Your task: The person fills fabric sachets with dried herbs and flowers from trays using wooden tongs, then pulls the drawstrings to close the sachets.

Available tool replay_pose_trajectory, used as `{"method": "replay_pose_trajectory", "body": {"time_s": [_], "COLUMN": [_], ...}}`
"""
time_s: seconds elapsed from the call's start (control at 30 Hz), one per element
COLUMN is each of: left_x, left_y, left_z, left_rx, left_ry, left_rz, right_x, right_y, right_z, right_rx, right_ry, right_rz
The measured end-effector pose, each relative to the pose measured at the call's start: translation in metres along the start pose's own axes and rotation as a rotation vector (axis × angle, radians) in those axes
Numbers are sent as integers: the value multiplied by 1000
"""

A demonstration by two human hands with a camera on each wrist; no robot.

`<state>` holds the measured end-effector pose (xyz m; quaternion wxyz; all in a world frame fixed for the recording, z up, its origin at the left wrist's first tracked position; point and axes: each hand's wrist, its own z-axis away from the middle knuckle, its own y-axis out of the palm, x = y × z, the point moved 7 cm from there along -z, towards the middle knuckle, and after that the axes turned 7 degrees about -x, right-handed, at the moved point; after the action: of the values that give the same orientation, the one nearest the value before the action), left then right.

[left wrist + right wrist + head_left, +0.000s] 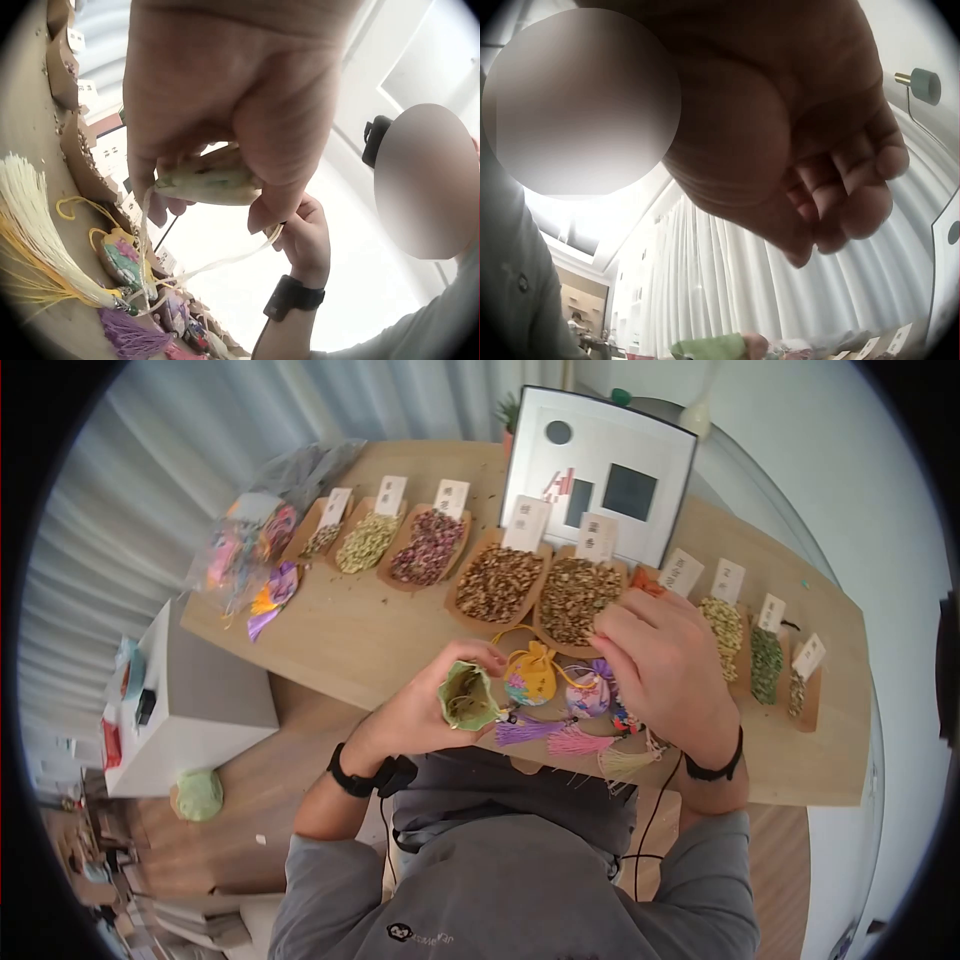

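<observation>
My left hand grips a pale green cloth pouch with its mouth facing up. In the left wrist view, a cream cord and a cream-and-yellow tassel hang below it. My right hand is over the right side of a paper tray of brown dried herbs. Its thumb and fingers are curled together; I cannot tell if bits of herb are between the tips. Between the hands lie a yellow pouch and a pink-purple pouch.
Labelled trays of dried flowers and herbs form an arc, including pink buds and green leaves. A white board stands behind. Purple and pink tassels lie near the front edge. A plastic bag sits at left.
</observation>
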<state>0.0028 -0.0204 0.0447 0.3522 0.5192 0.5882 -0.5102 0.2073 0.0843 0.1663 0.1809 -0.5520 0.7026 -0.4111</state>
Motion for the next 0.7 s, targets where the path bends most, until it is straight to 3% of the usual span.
{"method": "replay_pose_trajectory", "body": {"time_s": [0.1,0.13,0.17,0.23,0.47,0.6,0.7], "left_x": [-24,-27,-30,-46,-36,-33,-41], "left_y": [0,-2,-4,1,48,58,51], "left_z": [-7,-9,-14,-30,-55,-52,-50], "left_rx": [10,-7,-23,10,138,176,230], "left_ry": [100,27,-48,-10,-39,-76,10], "left_rz": [-118,-81,-48,-62,-31,81,-65], "right_x": [-10,-13,-22,-38,-118,-133,-143], "right_y": [-24,-32,-43,-61,-34,4,26], "right_z": [0,4,9,22,120,136,131], "right_rx": [-164,-162,-203,-254,-27,59,109], "right_ry": [-58,-37,62,169,339,270,218], "right_rz": [-79,-37,-17,34,308,371,409]}}
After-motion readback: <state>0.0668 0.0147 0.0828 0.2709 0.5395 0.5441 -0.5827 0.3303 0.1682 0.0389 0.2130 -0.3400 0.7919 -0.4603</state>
